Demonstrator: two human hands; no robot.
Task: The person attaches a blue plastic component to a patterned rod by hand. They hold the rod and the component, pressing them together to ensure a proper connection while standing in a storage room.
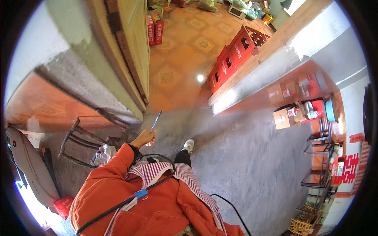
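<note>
My left hand [145, 139] reaches forward out of an orange sleeve, its fingers closed round a slim pen-like stick [156, 120]. The stick is blue and pale, points up and away from the hand, and its exact kind is too small to make out. Nothing else touches this hand. My right hand does not show; only part of the orange jacket's right side is visible, lower down. A striped apron [151, 173] covers my front, with a black cable running across it.
A doorway leads to a tiled floor [177, 59]. Stacked red crates [232, 55] stand at its right, an opened wooden door [134, 47] at its left. A wooden frame [78, 141] stands left of me. Dark metal racks [317, 157] and a cardboard box [281, 118] are at right.
</note>
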